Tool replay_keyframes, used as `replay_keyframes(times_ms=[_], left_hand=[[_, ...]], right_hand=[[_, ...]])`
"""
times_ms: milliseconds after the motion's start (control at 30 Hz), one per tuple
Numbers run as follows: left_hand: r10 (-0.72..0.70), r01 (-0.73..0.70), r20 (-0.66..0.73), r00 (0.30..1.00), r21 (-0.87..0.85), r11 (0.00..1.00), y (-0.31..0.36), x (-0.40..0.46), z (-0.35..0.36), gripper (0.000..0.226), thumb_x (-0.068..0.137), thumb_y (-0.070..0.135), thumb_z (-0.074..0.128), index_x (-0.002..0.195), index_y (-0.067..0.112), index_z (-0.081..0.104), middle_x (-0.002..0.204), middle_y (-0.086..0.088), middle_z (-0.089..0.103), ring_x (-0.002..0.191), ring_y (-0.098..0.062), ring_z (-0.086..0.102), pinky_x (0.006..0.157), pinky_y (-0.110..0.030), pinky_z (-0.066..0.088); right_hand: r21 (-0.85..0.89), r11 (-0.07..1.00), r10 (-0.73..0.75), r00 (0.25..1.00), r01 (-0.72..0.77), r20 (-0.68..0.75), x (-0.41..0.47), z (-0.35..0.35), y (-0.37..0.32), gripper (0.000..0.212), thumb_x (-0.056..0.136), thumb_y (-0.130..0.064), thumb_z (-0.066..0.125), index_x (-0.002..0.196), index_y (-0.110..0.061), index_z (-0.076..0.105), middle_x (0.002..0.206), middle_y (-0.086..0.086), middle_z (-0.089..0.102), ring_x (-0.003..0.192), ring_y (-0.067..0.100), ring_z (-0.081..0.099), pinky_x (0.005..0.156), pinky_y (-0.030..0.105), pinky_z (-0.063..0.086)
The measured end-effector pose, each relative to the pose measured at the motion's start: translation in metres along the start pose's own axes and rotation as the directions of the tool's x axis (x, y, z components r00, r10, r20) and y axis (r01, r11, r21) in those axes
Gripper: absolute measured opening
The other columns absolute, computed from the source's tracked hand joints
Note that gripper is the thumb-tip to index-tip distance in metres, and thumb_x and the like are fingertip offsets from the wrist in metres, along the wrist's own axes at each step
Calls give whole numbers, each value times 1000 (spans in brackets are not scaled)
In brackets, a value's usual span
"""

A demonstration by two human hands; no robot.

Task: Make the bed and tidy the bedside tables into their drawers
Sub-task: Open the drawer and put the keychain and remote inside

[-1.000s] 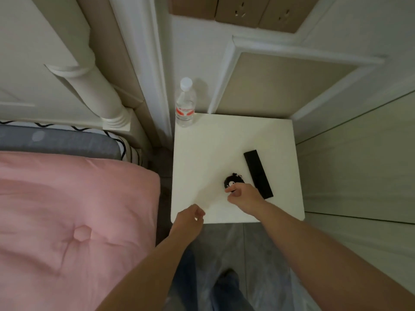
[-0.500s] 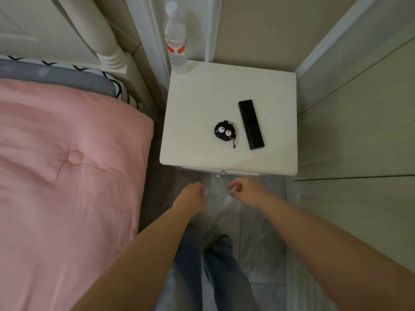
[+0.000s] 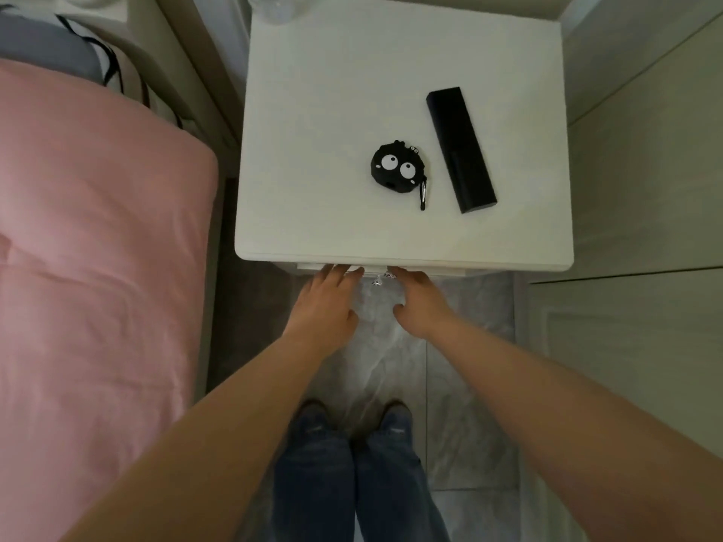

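Note:
A white bedside table [image 3: 313,150] stands right of the bed. On its top lie a round black earbud case with cartoon eyes [image 3: 399,168] and a black remote [image 3: 461,149] just right of it. My left hand [image 3: 326,303] and my right hand [image 3: 420,303] reach to the top edge of the drawer front [image 3: 450,272] under the tabletop, fingers extended and touching it, either side of small metal knobs [image 3: 376,282]. The drawer looks barely ajar. Neither hand holds anything.
A pink quilt [image 3: 98,267] covers the bed at left, with a grey pillow [image 3: 43,52] at its head. The base of a clear water bottle [image 3: 276,7] shows at the table's back left. A wall and cabinet panels close off the right. My legs stand on the grey floor.
My hands left the tabletop, dropped in front of the table, then reached forward to the drawer's top edge. The camera view tilted down and moved closer.

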State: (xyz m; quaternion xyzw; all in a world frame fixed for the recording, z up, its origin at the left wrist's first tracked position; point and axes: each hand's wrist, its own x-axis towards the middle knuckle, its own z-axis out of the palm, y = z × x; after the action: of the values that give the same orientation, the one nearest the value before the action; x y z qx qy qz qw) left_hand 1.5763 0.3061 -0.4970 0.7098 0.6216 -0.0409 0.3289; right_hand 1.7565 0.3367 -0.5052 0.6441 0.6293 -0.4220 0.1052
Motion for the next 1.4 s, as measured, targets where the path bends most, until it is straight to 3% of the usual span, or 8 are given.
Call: replay_keyframes(times_ms=[100, 267, 600, 800, 967, 1033, 1167, 1400], left_hand=[[59, -57, -96, 994, 31, 998, -7, -3, 10, 70, 85, 19, 55, 150, 23, 28, 153, 0, 29, 143, -24, 25, 116, -39, 26], [125, -99, -172, 977, 156, 983, -10, -7, 17, 73, 87, 15, 54, 152, 23, 22, 156, -2, 26, 147, -26, 18, 119, -35, -1], [93, -65, -257, 962, 115, 991, -3, -10, 13, 71, 83, 13, 57, 149, 18, 31, 142, -3, 39, 138, -25, 30, 120, -35, 8], [-45, 45, -57, 997, 10, 999, 17, -18, 16, 44, 91, 23, 55, 134, 17, 50, 129, -5, 43, 113, -23, 49, 99, -36, 44], [-105, 106, 36, 994, -17, 994, 20, -38, 26, 39, 91, 22, 54, 129, 14, 55, 126, -8, 42, 108, -25, 51, 96, -36, 44], [-131, 136, 88, 987, -48, 990, 22, -43, 30, 39, 91, 23, 54, 128, 14, 56, 125, -8, 42, 110, -25, 50, 97, -36, 43], [-150, 181, 231, 961, -119, 976, 23, -53, 33, 37, 93, 24, 50, 127, 13, 57, 125, -8, 41, 109, -26, 52, 98, -37, 45], [-110, 161, 316, 942, -142, 977, 19, -73, 44, 32, 91, 24, 50, 119, 16, 62, 123, -8, 42, 108, -24, 54, 97, -41, 48]], right_hand=[[46, 999, 24, 1000, -24, -5, 15, 12, -1, 71, 89, -5, 50, 153, -20, 24, 149, 15, 33, 137, 31, 35, 109, 33, 36], [36, 997, 65, 997, -64, -31, 26, 25, 2, 70, 88, -4, 50, 153, -14, 25, 157, 8, 23, 142, 25, 29, 115, 31, 30], [-13, 1000, 17, 995, -15, 96, 22, 16, 23, 64, 88, 2, 47, 147, -22, 41, 153, 5, 32, 140, 23, 34, 112, 22, 27], [-130, 987, -47, 951, 90, 305, -31, 31, 38, 67, 90, -3, 51, 152, -23, 31, 159, 2, 25, 145, 21, 27, 118, 30, 24], [-53, 927, -370, 889, 370, -269, -79, 39, 35, 50, 84, 6, 54, 129, -16, 58, 128, 3, 56, 117, 18, 54, 100, 31, 46], [-81, 960, -278, 893, 267, -354, -88, 44, 39, 58, 82, 4, 58, 137, -14, 51, 136, 6, 51, 123, 22, 50, 105, 36, 43], [-134, 990, 28, 989, -48, -147, -99, 51, 54, 71, 89, -9, 57, 152, -17, 26, 155, 7, 30, 142, 23, 29, 116, 36, 30], [-194, 980, 25, 998, -34, -50, -117, 52, 62, 57, 90, -9, 55, 144, -20, 41, 141, 5, 45, 127, 24, 43, 108, 37, 39]])
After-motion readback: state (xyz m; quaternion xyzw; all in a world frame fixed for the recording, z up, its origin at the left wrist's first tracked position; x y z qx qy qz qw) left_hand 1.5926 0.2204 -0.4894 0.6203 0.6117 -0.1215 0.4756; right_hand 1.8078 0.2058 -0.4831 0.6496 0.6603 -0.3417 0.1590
